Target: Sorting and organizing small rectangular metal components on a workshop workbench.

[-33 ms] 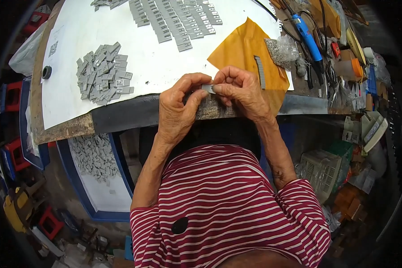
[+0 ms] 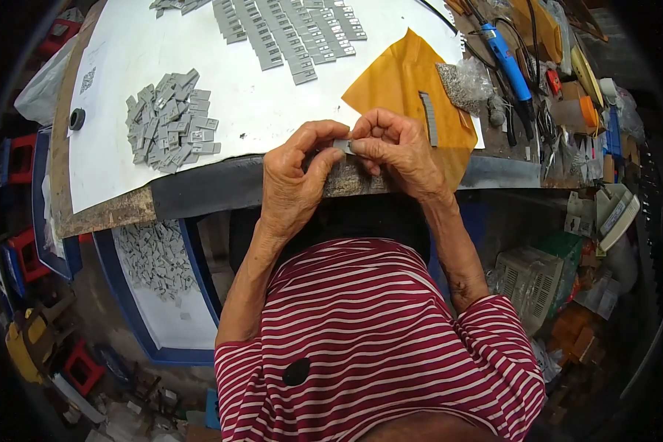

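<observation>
Between my two hands, at the front edge of the table, is a small grey flat piece [image 2: 342, 146]. My left hand [image 2: 296, 171] pinches its left end between thumb and fingers. At the other end, my right hand [image 2: 404, 153] has its thumb and bent fingers closed on it; the fingertips hide that part. A loose pile of similar grey pieces [image 2: 171, 121] lies to the left on white paper [image 2: 114, 173]. Farther off, more of them are laid in overlapping rows [image 2: 272, 37]. Right of my hands, a narrow grey strip [image 2: 429, 119] rests on brown paper [image 2: 390, 77].
A bag of tiny metal parts [image 2: 458, 87] sits on the brown paper's right side. Beyond it are a blue-handled tool [image 2: 507, 62] and cables. A black ring [image 2: 76, 119] lies at far left. Below the table, a blue tray [image 2: 171, 353] holds many grey pieces.
</observation>
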`<state>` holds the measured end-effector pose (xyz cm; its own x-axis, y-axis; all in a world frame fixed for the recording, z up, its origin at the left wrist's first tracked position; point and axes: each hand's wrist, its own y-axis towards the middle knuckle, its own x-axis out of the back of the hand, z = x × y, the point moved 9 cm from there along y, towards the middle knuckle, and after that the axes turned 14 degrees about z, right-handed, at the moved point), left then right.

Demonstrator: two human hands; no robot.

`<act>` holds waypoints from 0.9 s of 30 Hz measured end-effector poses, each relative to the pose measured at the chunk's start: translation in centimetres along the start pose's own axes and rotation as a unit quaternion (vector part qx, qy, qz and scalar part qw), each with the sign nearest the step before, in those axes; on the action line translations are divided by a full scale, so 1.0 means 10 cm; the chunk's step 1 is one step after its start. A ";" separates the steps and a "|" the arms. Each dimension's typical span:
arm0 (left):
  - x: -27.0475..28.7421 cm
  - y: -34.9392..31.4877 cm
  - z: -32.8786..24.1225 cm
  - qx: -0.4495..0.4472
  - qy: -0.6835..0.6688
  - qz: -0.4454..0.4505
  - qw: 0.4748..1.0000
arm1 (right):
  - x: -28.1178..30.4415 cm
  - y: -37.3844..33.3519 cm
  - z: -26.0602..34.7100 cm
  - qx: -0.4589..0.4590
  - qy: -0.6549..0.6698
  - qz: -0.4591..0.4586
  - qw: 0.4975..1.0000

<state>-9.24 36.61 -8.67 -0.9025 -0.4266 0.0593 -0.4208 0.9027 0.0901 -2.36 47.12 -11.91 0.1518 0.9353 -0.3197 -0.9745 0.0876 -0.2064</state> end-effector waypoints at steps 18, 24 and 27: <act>0.10 -0.01 -0.08 -0.028 0.067 -0.042 0.996 | -0.09 0.01 0.03 0.026 0.015 -0.043 0.999; 0.06 0.02 -0.21 -0.058 0.191 0.003 0.980 | -0.05 0.01 0.06 0.009 -0.035 -0.032 0.999; 0.06 0.02 -0.20 -0.043 0.218 -0.004 0.975 | -0.05 0.02 0.07 0.015 -0.054 -0.033 0.998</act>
<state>-9.69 36.38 -6.66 -0.7663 -0.4337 0.4740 -0.4010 0.8993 0.1744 -2.75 46.92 -11.18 0.1979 0.9586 -0.2048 -0.9679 0.1581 -0.1953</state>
